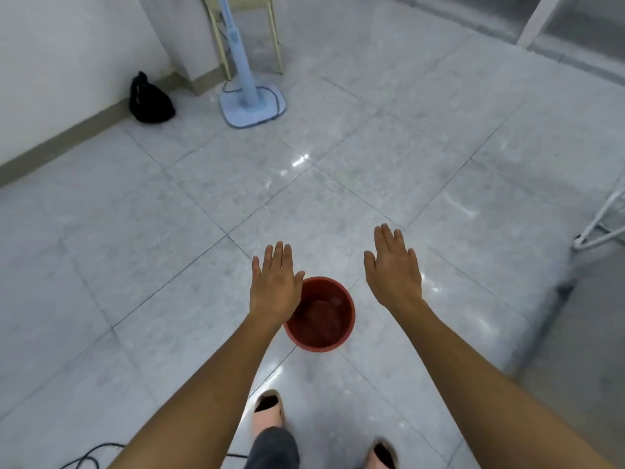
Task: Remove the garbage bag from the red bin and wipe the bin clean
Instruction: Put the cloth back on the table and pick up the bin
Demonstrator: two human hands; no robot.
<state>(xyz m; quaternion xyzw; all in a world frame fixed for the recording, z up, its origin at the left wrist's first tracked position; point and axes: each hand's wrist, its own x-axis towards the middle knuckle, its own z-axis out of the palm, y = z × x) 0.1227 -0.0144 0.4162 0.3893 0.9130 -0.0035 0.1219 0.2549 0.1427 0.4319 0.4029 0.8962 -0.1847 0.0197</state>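
A small round red bin (324, 319) stands upright on the tiled floor just in front of my feet. Its inside looks bare and red, with no bag showing in it. A tied black garbage bag (150, 101) sits far off at the back left, against the wall. My left hand (274, 286) hovers flat, palm down, over the bin's left rim, fingers apart and holding nothing. My right hand (394, 269) is stretched out flat to the right of the bin, also holding nothing. No cloth is in sight.
A pale blue standing fan (252, 106) rests on its square base at the back, beside a yellowish chair frame (275, 35). A black cable (88, 458) lies at the bottom left. White tubing (602, 228) sits at the right edge.
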